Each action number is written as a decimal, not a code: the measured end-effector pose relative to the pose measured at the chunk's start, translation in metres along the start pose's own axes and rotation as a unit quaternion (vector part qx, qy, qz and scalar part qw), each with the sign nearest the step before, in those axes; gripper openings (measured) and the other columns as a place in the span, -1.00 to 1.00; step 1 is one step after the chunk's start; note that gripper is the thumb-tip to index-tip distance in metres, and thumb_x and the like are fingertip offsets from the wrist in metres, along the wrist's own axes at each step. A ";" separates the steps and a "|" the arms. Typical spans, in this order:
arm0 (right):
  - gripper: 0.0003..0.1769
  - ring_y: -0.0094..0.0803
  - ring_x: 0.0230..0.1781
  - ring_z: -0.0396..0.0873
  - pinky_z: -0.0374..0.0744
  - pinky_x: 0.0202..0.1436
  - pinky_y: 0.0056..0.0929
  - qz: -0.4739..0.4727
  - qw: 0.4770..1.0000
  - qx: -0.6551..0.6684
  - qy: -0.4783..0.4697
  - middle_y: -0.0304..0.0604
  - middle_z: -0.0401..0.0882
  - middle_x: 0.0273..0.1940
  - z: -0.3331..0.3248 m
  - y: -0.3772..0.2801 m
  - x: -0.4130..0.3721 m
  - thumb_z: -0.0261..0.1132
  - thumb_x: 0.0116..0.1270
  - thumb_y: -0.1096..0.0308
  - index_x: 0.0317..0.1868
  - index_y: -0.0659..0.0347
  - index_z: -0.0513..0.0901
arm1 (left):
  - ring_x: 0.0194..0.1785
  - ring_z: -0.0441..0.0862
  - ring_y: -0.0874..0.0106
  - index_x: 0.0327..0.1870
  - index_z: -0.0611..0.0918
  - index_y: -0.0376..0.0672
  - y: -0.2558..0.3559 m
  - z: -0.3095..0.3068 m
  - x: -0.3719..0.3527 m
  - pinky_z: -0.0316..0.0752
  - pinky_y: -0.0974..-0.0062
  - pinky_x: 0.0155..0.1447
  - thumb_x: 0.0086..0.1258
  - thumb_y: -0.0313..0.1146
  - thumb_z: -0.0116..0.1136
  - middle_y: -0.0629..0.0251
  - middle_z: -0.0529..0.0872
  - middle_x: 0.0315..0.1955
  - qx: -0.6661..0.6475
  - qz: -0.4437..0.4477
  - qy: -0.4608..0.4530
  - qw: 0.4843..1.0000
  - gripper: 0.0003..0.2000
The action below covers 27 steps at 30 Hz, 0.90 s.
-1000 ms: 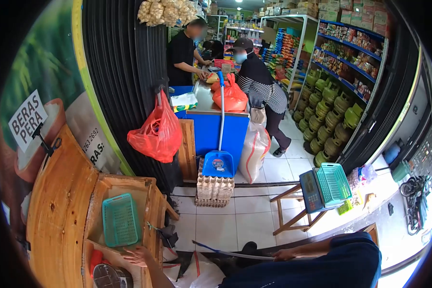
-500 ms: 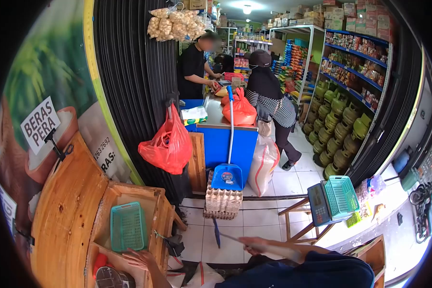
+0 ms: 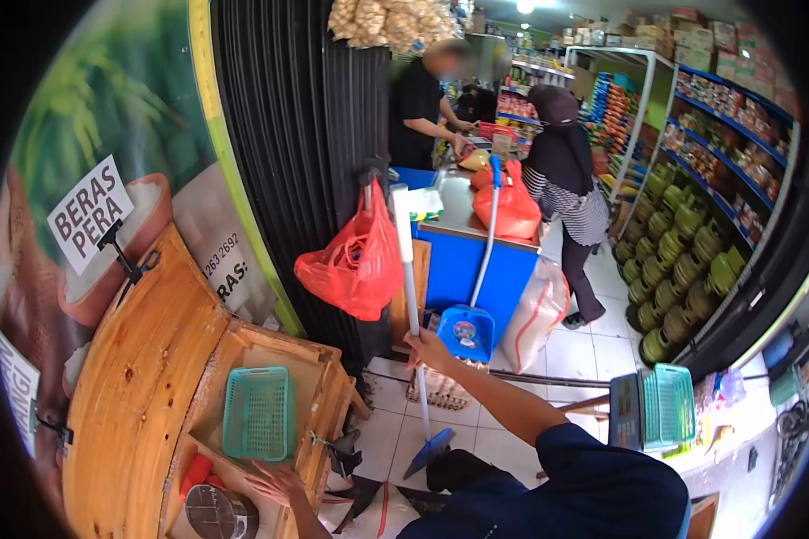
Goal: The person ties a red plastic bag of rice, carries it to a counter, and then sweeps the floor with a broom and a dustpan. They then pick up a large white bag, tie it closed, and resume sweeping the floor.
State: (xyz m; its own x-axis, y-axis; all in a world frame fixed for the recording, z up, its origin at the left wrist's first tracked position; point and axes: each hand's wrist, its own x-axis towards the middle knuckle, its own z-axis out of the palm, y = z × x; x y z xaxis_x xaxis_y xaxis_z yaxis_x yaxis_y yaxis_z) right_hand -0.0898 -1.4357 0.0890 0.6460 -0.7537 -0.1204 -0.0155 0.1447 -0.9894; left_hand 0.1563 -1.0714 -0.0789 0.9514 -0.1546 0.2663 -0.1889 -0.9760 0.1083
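**Broom [image 3: 411, 296] gripped by the right hand [image 3: 429, 349], left hand [image 3: 279, 485] spread at the wooden bin [image 3: 333, 382]**

Left of the left hand, the bin's near compartment holds a red object [image 3: 195, 472], too covered to identify, and a round, dark-topped container [image 3: 220, 514], its contents unclear. Just beyond the fingertips, a turquoise basket [image 3: 259, 413] sits in the farther compartment, mesh base showing. The left hand grasps nothing; whether it touches wood, I cannot tell. Ahead of it hangs a red bag [image 3: 355, 260], its contents indistinct through the plastic.

The right hand is clenched around the broom's handle, which rises above the fist; the broom head lies below, near the floor. Just right of that hand, a blue dustpan [image 3: 467, 334] rests on egg trays [image 3: 445, 389], partly hidden by the arm. Farther ahead, a knotted orange bag [image 3: 507, 211] conceals its load. Well right, a green basket [image 3: 668, 404] stands on a scale [image 3: 626, 409].
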 end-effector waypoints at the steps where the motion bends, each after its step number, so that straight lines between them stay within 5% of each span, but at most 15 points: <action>1: -0.66 -0.33 -0.65 0.60 0.51 -0.65 -0.55 0.024 0.997 -0.071 0.017 -0.18 0.43 -0.68 -0.002 -0.014 0.014 0.05 0.33 0.09 -0.25 0.25 0.37 | 0.41 -0.14 0.00 0.39 0.02 -0.05 -0.001 -0.003 0.003 -0.13 0.12 0.41 0.20 -0.19 -0.06 -0.13 -0.15 0.36 -0.002 -0.005 -0.002 1.000 -0.30; 4: -0.54 -0.31 -0.70 0.58 0.51 -0.66 -0.44 0.031 0.976 -0.205 0.065 -0.13 0.46 -0.69 -0.019 -0.015 0.074 0.03 0.33 -0.04 -0.35 0.27 0.44 | 0.40 -0.11 -0.01 0.39 0.04 -0.07 0.005 -0.016 0.003 -0.11 0.14 0.41 0.20 -0.20 -0.05 -0.16 -0.13 0.35 -0.007 -0.008 -0.024 1.000 -0.31; 7: -0.41 -0.03 -0.51 0.58 0.48 -0.42 -0.10 -0.109 0.866 -0.461 0.160 0.11 0.50 -0.62 -0.024 -0.024 0.121 0.07 0.25 -0.12 -0.50 0.35 0.52 | 0.38 -0.02 0.01 0.37 0.08 -0.08 0.009 -0.025 0.003 -0.07 0.15 0.39 0.22 -0.19 -0.02 -0.13 -0.03 0.34 0.009 -0.002 -0.030 1.000 -0.33; 11: -0.41 0.09 -0.44 0.54 0.46 -0.35 -0.05 -0.100 0.871 -0.463 0.127 0.19 0.52 -0.54 -0.026 -0.029 0.176 0.06 0.25 -0.09 -0.55 0.37 0.53 | 0.35 0.03 -0.02 0.38 0.02 -0.10 0.004 -0.024 0.006 -0.05 0.14 0.39 0.24 -0.15 -0.05 -0.25 -0.03 0.30 0.127 0.076 -0.004 0.989 -0.31; 17: -0.55 0.10 -0.31 0.56 0.50 -0.22 -0.05 -0.007 0.866 -0.470 0.171 0.22 0.57 -0.40 -0.057 0.034 0.256 0.10 0.20 0.04 -0.40 0.35 0.59 | 0.35 0.04 -0.02 0.38 0.02 -0.11 0.037 -0.038 0.008 -0.05 0.14 0.39 0.25 -0.15 -0.05 -0.24 -0.02 0.30 0.105 0.090 0.002 0.990 -0.32; 21: -0.56 0.05 -0.16 0.55 0.51 -0.08 -0.10 0.076 0.874 -0.415 0.241 0.17 0.59 -0.26 -0.075 0.025 0.281 0.14 0.16 0.02 -0.24 0.27 0.61 | 0.35 0.05 -0.01 0.38 0.02 -0.11 0.060 -0.047 0.014 -0.05 0.14 0.38 0.25 -0.14 -0.05 -0.24 -0.01 0.30 0.091 0.115 0.017 0.989 -0.32; 27: -0.61 -0.02 -0.19 0.59 0.53 -0.11 -0.12 0.128 0.896 -0.361 0.223 0.11 0.61 -0.29 -0.116 -0.001 0.329 0.17 0.14 0.09 -0.20 0.25 0.61 | 0.35 0.06 -0.01 0.37 0.03 -0.11 0.094 -0.055 0.019 -0.05 0.15 0.38 0.26 -0.14 -0.06 -0.24 0.00 0.30 0.071 0.152 0.022 0.986 -0.32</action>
State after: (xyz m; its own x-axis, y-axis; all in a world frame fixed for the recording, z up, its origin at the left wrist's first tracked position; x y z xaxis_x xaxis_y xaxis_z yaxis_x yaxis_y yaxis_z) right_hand 0.0347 -1.7582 0.0413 0.1836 -0.9600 -0.2114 -0.7139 0.0176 -0.7000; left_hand 0.1434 -1.1577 -0.0107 0.8441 -0.4397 0.3069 -0.4252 -0.8976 -0.1165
